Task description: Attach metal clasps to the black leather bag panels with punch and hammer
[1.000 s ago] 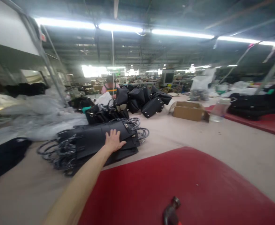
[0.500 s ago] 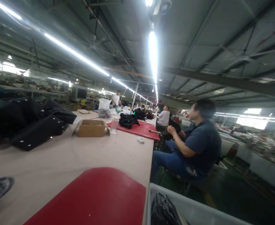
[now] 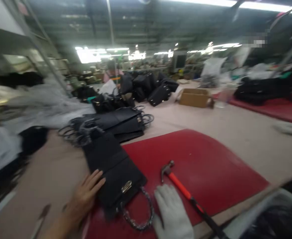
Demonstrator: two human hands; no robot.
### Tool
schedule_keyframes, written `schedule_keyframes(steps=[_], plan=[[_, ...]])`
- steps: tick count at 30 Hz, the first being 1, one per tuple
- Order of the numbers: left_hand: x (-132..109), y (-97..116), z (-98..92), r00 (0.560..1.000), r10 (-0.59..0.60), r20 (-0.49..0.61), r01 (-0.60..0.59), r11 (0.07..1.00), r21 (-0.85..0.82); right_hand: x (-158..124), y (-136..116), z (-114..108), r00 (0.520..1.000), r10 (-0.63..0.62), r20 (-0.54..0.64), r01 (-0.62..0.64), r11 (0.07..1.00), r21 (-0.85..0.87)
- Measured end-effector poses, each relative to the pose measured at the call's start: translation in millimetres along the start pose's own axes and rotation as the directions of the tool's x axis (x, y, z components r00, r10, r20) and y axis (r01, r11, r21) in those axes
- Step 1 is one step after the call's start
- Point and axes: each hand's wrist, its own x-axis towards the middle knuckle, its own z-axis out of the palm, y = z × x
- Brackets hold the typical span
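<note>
The flat black bag point(image 3: 112, 164) lies partly on the smooth red mat point(image 3: 205, 162), bare left hand point(image 3: 83, 196) against it, grip too blurred to tell. The white-gloved right hand point(image 3: 173, 212), uncurled, could bump the orange-handled claw hammer point(image 3: 182, 187) off the worktop point(image 3: 165, 119).

Flat black bag point(image 3: 113, 162), clasp point(image 3: 127, 187) uppermost

The head camera looks forward and down, near both hands point(image 3: 83, 194) point(image 3: 173, 212).
</note>
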Motion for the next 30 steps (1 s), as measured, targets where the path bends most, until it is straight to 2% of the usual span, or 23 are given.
schedule_keyframes(steps=[2, 3, 4, 6, 9, 12, 14, 20, 25, 30], plan=[[-30, 3, -7.1, 0.971, -0.238, 0.020, 0.236, 0.969, 0.078, -3, 4, 18, 0.996, -0.044, -0.076, 0.046, 0.999, 0.025], [-37, 7, -5.8, 0.928, -0.372, 0.009, 0.369, 0.925, 0.095, -4, 8, 22, 0.993, -0.056, -0.102, 0.059, 0.998, 0.028], [-39, 10, -2.9, 0.890, -0.454, 0.038, 0.450, 0.890, 0.075, -3, 11, 22, 0.992, -0.066, -0.108, 0.070, 0.997, 0.035], [-35, 17, 3.4, 0.857, -0.510, 0.079, 0.511, 0.859, -0.001, 0, 15, 18, 0.993, -0.089, -0.081, 0.095, 0.993, 0.066], [-25, 27, 7.9, 0.863, -0.495, 0.101, 0.501, 0.864, -0.048, 7, 7, 8, 0.994, -0.106, 0.020, 0.104, 0.990, 0.095], [-25, 36, 7.4, 0.873, -0.477, 0.100, 0.482, 0.876, -0.031, 7, -14, 5, 0.976, -0.126, 0.179, 0.107, 0.988, 0.116], [-29, 42, 5.3, 0.887, -0.452, 0.092, 0.456, 0.889, -0.033, 0, -29, 5, 0.966, -0.121, 0.227, 0.100, 0.990, 0.103], [-39, 60, -3.1, 0.937, -0.325, 0.130, 0.339, 0.935, -0.102, -42, -54, -3, 0.974, -0.135, 0.185, 0.123, 0.990, 0.074], [-38, 68, -2.1, 0.918, -0.361, 0.162, 0.379, 0.921, -0.094, -59, -72, -4, 0.982, -0.105, 0.159, 0.103, 0.994, 0.023], [-41, 79, -2.5, 0.905, -0.389, 0.171, 0.399, 0.916, -0.028, -63, -84, -6, 0.987, -0.100, 0.129, 0.090, 0.993, 0.077]])
